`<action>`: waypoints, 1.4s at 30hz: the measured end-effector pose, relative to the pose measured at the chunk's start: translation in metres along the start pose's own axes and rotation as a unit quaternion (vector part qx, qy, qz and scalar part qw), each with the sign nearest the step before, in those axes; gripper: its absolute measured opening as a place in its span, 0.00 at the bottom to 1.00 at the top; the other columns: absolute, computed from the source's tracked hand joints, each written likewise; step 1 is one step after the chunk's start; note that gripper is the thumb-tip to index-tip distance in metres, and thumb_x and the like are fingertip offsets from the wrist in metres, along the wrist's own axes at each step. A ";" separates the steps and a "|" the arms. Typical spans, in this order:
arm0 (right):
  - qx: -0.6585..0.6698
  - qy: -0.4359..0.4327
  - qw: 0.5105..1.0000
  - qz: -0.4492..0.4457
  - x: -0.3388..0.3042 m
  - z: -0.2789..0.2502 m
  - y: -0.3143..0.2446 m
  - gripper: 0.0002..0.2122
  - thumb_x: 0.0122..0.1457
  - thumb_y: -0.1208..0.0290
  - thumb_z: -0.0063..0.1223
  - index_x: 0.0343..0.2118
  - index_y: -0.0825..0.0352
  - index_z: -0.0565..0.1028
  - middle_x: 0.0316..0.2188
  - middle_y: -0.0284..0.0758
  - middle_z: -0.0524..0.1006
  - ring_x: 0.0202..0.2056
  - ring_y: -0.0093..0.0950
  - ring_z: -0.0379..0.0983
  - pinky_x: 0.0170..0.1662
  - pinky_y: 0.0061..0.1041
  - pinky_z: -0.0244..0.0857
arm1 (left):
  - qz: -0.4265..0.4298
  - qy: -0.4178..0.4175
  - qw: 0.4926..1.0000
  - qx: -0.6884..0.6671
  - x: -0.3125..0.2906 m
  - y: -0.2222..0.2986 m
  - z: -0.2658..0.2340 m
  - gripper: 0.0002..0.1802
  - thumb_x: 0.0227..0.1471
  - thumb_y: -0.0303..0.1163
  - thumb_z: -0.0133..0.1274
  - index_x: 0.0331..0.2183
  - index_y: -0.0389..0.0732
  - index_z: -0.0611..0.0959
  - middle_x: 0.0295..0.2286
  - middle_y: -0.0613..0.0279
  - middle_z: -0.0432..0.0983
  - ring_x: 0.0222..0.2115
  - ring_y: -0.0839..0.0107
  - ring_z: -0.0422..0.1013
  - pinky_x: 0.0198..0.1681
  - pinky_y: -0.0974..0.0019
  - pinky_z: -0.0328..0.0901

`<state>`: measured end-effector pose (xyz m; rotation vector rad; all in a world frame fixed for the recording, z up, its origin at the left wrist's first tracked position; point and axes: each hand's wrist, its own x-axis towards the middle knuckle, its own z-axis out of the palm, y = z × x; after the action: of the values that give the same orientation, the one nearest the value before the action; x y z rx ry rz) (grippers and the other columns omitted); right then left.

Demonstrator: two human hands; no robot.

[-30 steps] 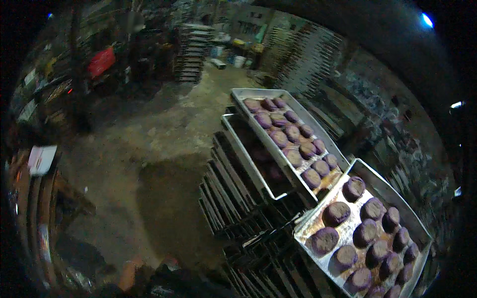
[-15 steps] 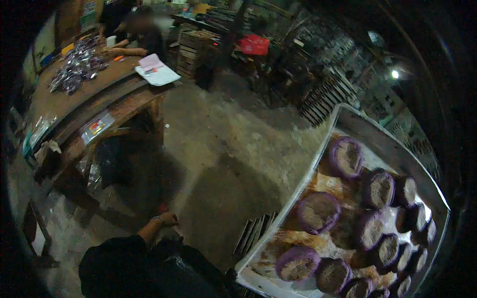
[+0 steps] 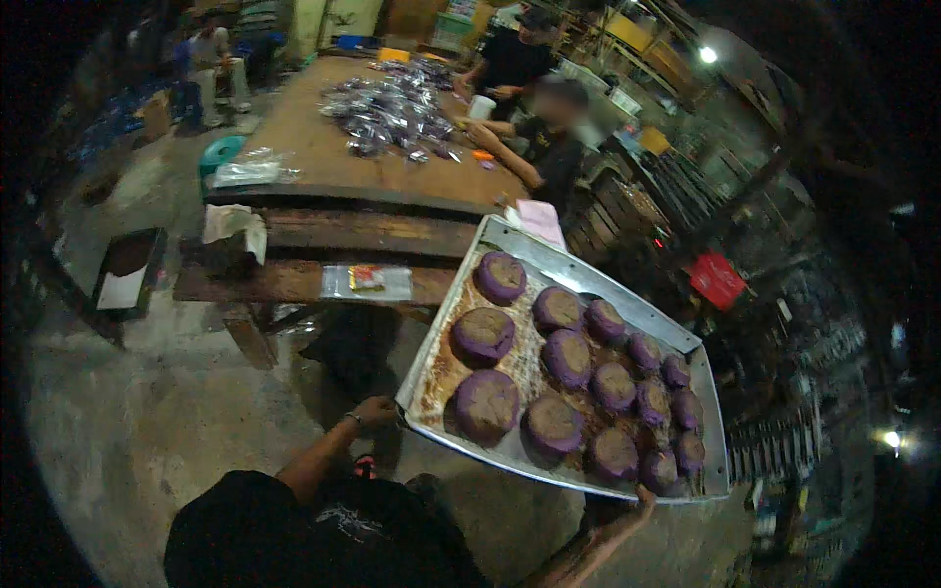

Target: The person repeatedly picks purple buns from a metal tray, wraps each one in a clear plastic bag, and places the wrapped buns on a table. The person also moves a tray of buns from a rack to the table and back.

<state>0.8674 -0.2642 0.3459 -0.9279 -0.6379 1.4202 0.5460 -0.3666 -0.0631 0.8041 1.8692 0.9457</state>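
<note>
Tilted in front of me is a metal baking tray (image 3: 564,260), its base stained brown. Several round purple buns (image 3: 487,404) with brownish tops sit on it in loose rows. My left hand (image 3: 372,412) is at the tray's near left corner, closed on it, its fingertips partly hidden by the rim. Under the near right edge, my right hand (image 3: 639,508) grips the tray, with the thumb showing at the rim and the other fingers hidden beneath.
Ahead stands a wooden table (image 3: 304,122) bearing a heap of plastic-wrapped packs (image 3: 397,113). Two people are at its right side, one person's arm (image 3: 505,147) resting on it. A flat package (image 3: 368,282) lies on the lower ledge. Slatted racks (image 3: 774,451) stand at right.
My view has turned right to left, bringing the table ahead. The tray has come in front of me and lies more level. My left hand, apart from the tray before, is now at its corner.
</note>
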 end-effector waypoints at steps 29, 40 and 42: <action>-0.013 -0.305 0.888 0.345 0.105 0.009 -0.079 0.18 0.56 0.53 0.47 0.38 0.64 0.70 0.37 0.38 0.72 0.38 0.36 0.71 0.40 0.39 0.70 | -0.029 0.193 0.935 -0.297 -0.265 0.337 0.314 0.16 0.51 0.42 0.48 0.34 0.40 0.79 0.29 0.59 0.77 0.32 0.66 0.73 0.35 0.65 0.66; -0.380 -0.406 0.724 0.407 0.177 -0.054 -0.047 0.18 0.53 0.54 0.49 0.38 0.65 0.71 0.31 0.38 0.74 0.27 0.37 0.71 0.34 0.32 0.67 | -0.048 0.146 0.980 -0.129 -0.174 0.317 0.316 0.29 0.44 0.57 0.53 0.24 0.37 0.81 0.20 0.59 0.77 0.23 0.66 0.73 0.28 0.62 0.66; -0.499 -0.504 0.634 0.308 0.181 -0.058 -0.065 0.18 0.53 0.55 0.50 0.38 0.65 0.71 0.30 0.35 0.75 0.25 0.35 0.71 0.33 0.30 0.67 | -0.074 0.175 0.967 -0.169 -0.180 0.337 0.304 0.33 0.45 0.60 0.50 0.25 0.35 0.81 0.22 0.55 0.77 0.24 0.63 0.74 0.29 0.60 0.66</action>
<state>0.9660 -0.0898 0.3419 -1.1670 -2.3174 2.2319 0.9456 -0.2554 0.1948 0.2980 1.9531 1.3302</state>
